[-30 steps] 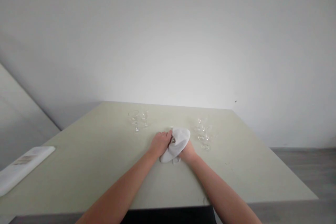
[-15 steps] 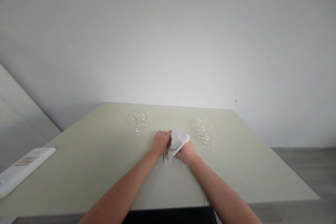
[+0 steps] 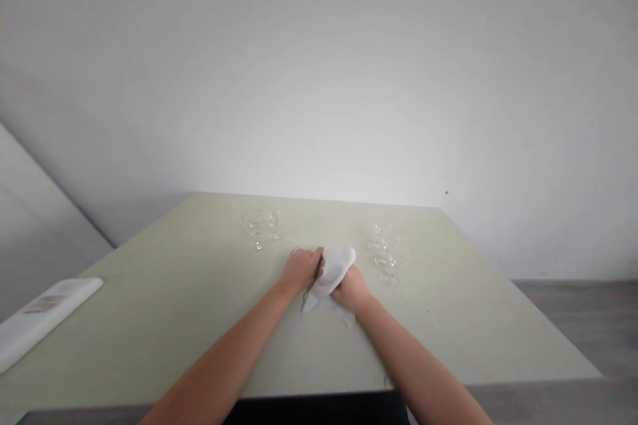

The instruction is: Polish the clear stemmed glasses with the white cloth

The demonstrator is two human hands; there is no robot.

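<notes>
A white cloth (image 3: 335,265) is bunched over the middle of the table, with my right hand (image 3: 353,289) closed on it from the right. My left hand (image 3: 299,270) is wrapped round a clear glass (image 3: 321,267). Only bits of this glass show, a thin edge beyond my left fingers and a shiny part beside the cloth; my hand and the cloth hide the rest. Loose corners of the cloth hang toward the tabletop below my hands.
Two clear stemmed glasses, a wider one (image 3: 252,220) and a smaller one (image 3: 274,220), stand at the back left. Several clear glasses (image 3: 386,252) are grouped on the right. A white flat slab-like object (image 3: 47,315) lies at the left edge of the pale table (image 3: 174,319). A wall rises behind.
The cloth has turned and shifted slightly left, its lower corner now spread further left. My right hand has twisted a little with it; my left hand keeps nearly the same place.
</notes>
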